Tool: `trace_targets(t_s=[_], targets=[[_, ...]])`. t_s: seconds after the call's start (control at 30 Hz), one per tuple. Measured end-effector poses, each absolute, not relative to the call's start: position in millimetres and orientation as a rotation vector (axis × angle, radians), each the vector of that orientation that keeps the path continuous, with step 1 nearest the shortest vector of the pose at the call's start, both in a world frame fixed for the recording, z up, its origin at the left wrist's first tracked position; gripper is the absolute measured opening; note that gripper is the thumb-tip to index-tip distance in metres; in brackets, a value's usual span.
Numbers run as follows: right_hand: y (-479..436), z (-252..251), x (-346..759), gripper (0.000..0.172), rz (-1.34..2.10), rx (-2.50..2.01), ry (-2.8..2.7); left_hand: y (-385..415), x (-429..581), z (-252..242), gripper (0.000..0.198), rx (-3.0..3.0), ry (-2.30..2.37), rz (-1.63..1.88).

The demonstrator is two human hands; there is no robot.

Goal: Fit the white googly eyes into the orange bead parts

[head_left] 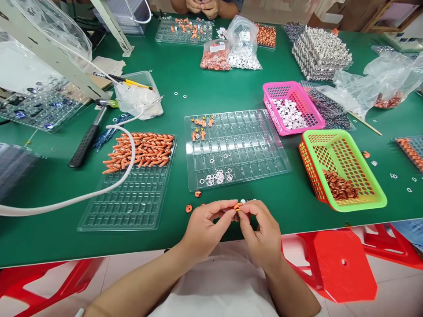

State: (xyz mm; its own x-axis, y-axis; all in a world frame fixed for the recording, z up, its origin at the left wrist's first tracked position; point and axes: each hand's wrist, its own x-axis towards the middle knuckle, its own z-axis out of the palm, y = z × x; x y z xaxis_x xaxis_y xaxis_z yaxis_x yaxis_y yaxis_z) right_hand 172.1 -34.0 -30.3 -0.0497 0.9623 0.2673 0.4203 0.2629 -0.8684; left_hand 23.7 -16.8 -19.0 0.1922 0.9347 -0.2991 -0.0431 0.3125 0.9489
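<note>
Left hand (pixel 205 226) and right hand (pixel 263 231) are pinching an orange part (pixel 237 205), and a weak pinch could be losing it toward the rings (pixel 218 177) at eleven o'clock.

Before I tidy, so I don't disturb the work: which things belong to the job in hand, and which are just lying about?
Probably the job:
small orange piece, held by left hand and right hand
middle clear tray
white rings on it
green basket
pink basket

Apparently just lying about:
black-handled hammer
wooden stick
</note>
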Motion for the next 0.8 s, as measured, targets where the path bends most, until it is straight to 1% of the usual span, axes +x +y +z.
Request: trace_targets(t_s=[0.17, 0.23, 0.33, 0.5, 0.6, 0.7, 0.8], targets=[[-34.6, -36.4, 178.6, 0.026, 0.586, -1.249, -1.868, -16.4, 21.7, -20.4, 0.021, 1.01, 1.15, 0.887], [-34.7, -37.1, 180.7, 0.028, 0.589, -1.235, -1.904, -16.2, 20.3, -20.8, 0.022, 1.02, 1.139, 0.875], [-32.9, -34.3, 183.2, 0.026, 0.731, -1.223, -1.866, -15.4, 17.5, -21.8, 0.023, 1.038, 1.114, 0.851], [-25.6, -22.4, 190.0, 0.01, 1.077, -1.308, -1.682, -14.6, 12.7, -20.0, 0.02, 1.034, 1.071, 0.79], [-21.4, -16.7, 194.8, 0.004, 1.266, -1.348, -1.596, -14.2, 11.7, -15.0, 0.018, 0.988, 1.023, 0.761], [-19.7, -15.6, 195.4, 0.004, 1.301, -1.334, -1.558, -13.1, 12.7, -10.0, 0.016, 0.906, 1.0, 0.764], [-21.3, -19.2, 191.1, 0.006, 1.196, -1.331, -1.576, -11.4, 15.3, -8.1, 0.016, 0.828, 1.044, 0.784]])
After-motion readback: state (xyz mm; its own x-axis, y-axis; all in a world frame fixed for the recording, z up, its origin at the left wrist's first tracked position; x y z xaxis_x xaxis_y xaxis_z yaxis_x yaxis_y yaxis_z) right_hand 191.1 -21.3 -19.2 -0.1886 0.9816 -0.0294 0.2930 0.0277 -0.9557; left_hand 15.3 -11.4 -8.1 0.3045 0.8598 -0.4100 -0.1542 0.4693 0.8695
